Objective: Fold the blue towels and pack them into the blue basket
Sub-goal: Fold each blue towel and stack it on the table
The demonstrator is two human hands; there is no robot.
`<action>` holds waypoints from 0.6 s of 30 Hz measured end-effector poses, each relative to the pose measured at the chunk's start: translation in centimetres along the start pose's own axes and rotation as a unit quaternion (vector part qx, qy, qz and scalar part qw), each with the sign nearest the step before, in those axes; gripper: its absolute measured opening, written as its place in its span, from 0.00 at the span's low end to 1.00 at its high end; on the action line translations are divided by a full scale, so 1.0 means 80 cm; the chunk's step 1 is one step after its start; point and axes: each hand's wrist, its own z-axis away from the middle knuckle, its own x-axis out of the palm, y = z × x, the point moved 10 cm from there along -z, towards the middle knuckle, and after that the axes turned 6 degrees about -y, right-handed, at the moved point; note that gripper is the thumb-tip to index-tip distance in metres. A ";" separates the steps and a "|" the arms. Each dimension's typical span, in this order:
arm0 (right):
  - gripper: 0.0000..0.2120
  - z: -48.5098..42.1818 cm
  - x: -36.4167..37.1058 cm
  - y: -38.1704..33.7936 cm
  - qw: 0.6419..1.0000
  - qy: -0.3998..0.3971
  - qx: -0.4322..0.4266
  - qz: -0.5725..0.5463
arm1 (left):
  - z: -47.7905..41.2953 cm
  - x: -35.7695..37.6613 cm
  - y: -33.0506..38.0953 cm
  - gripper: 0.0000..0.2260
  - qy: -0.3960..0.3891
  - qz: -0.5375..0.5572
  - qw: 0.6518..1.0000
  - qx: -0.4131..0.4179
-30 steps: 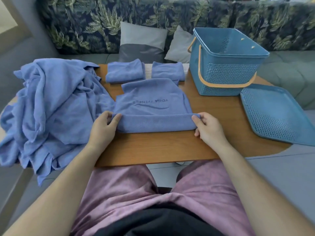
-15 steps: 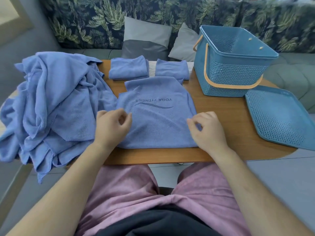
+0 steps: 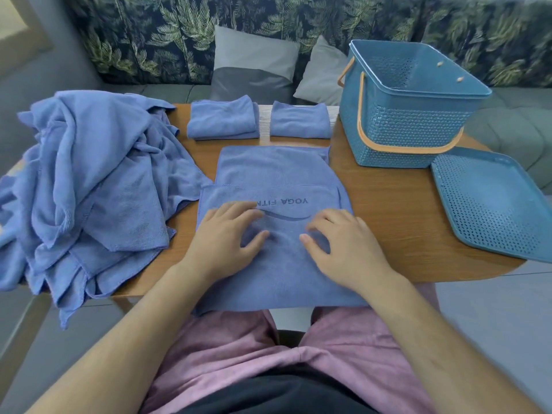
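Blue towel (image 3: 277, 273), printed "YOGA FIT…" with the lettering upside down to the camera, lies flat on the near middle of the wooden table (image 3: 394, 222). Its near edge overhangs the table edge above the person's pink shorts (image 3: 239, 354). A hemmed edge crosses it just beyond the print, with a narrower layer of the same cloth showing farther back.

Left hand (image 3: 227, 237) rests palm down on the towel, its fingers (image 3: 239, 212) extended and slightly apart, the tips covering the end of the print. Right hand (image 3: 343, 246) rests palm down beside it, fingers (image 3: 324, 219) spread and lightly bent, tips touching the cloth. Neither hand grips anything; the two thumbs are near each other but apart.

Two folded towels sit side by side at the far edge of the table, the left one (image 3: 224, 121) and the right one (image 3: 300, 121), with a gap between them. A heap of unfolded blue towels (image 3: 89, 180) covers the left end of the table and hangs off its edge.

The blue basket (image 3: 409, 121) stands upright at the far right of the table, its orange handle (image 3: 403, 149) lowered against its side. Its perforated blue lid (image 3: 493, 204) lies flat just beside it, overhanging the right edge of the table.

Two grey cushions (image 3: 254, 67) lean against a leaf-patterned sofa back (image 3: 149, 34) behind the table.
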 end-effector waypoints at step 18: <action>0.10 -0.015 0.002 0.002 1.000 0.013 -0.001 0.027 | -0.041 -0.008 0.010 0.14 0.005 0.009 0.999 0.053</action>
